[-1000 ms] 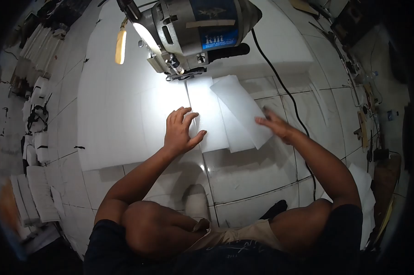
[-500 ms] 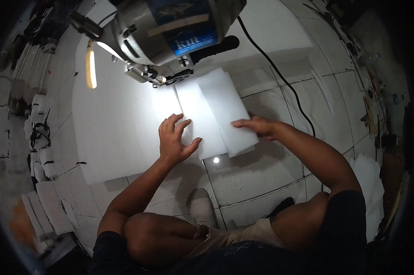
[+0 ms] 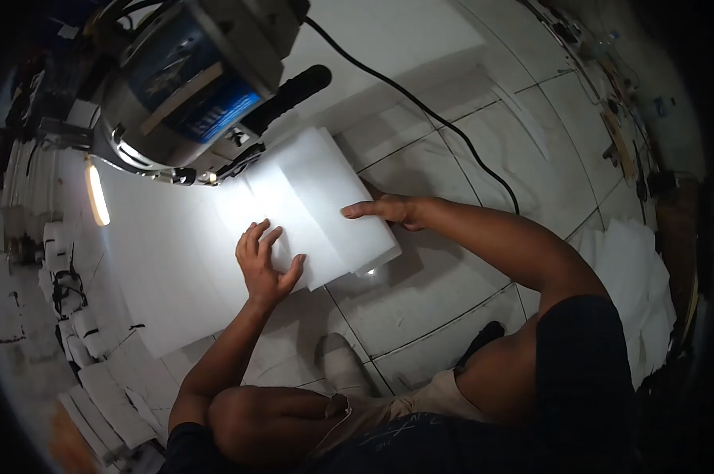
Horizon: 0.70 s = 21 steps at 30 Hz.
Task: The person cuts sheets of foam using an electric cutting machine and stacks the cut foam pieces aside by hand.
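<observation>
Folded layers of thin white foam sheet (image 3: 309,186) lie below the cutting machine. My right hand (image 3: 388,209) grips their right edge, thumb on top and the other fingers hidden underneath. On the foam's left part, near the seam with the wide white sheet (image 3: 167,268), rests my left hand (image 3: 263,265), fingers spread and curved, holding nothing. Above them stands what looks like a motorised fabric cutting machine (image 3: 187,87) with a blue label and a black handle (image 3: 290,99). Its lamp lights the foam close to my left fingertips. Whether a blade touches the foam I cannot see.
A black cable (image 3: 428,110) runs from the machine across the tiled floor (image 3: 420,292). A lit lamp strip (image 3: 96,193) hangs at the machine's left. White foam (image 3: 629,292) is heaped at the right, and white bundles (image 3: 108,403) lie at the lower left.
The view has turned, so the machine, foam and cable appear farther left. Both hands keep nearly the same places on the foam, the right still gripping its edge.
</observation>
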{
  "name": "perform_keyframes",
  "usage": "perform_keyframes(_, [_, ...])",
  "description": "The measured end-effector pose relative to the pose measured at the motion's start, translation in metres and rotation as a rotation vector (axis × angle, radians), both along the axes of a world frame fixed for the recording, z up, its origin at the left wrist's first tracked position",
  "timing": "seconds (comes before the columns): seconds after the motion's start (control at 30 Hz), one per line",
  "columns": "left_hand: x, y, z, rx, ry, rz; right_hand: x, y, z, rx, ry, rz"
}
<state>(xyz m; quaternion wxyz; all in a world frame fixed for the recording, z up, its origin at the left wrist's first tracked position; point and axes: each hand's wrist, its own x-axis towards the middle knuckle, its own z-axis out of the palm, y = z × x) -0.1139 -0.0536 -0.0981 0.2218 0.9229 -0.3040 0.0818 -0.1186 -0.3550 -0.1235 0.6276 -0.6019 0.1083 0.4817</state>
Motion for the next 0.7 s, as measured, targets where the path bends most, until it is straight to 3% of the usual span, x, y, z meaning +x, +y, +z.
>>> perform_keyframes(0.1, [0.000,0.000,-0.001,-0.004,0.001,-0.003,0.003,-0.001,-0.005,-0.088,-0.035,0.073])
perform_keyframes(0.13, [0.000,0.001,-0.004,0.009,-0.032,-0.012,0.004,0.002,-0.041,-0.012,-0.044,-0.012])
perform_keyframes(0.23, [-0.001,0.002,-0.003,0.011,-0.019,-0.010,-0.009,-0.003,-0.031,0.121,-0.175,-0.068])
perform_keyframes(0.33, [0.001,0.016,-0.023,-0.041,0.010,-0.004,-0.045,-0.033,0.012,-0.051,-0.188,-0.049])
perform_keyframes(0.37, [0.003,0.022,-0.038,-0.229,0.060,-0.038,-0.060,-0.050,0.034,-0.081,-0.176,-0.019])
perform_keyframes(0.43, [0.002,0.018,-0.028,-0.189,0.078,-0.044,-0.095,-0.096,0.067,0.141,-0.160,-0.059])
perform_keyframes(0.5, [0.003,0.013,-0.016,-0.026,-0.024,-0.077,-0.141,-0.150,0.104,0.056,-0.232,-0.168])
perform_keyframes(0.57, [0.006,0.014,-0.019,-0.079,-0.023,-0.113,-0.190,-0.204,0.130,-0.025,-0.254,-0.352])
perform_keyframes(0.63, [0.010,0.017,-0.020,0.018,-0.063,-0.133,-0.267,-0.242,0.180,-0.318,-0.260,-0.676])
perform_keyframes(0.67, [0.011,0.018,-0.021,0.024,-0.061,-0.137,-0.312,-0.276,0.184,-0.454,-0.256,-0.675])
perform_keyframes(0.7, [0.011,0.018,-0.020,0.028,-0.062,-0.152,-0.358,-0.293,0.197,-0.490,-0.235,-0.952])
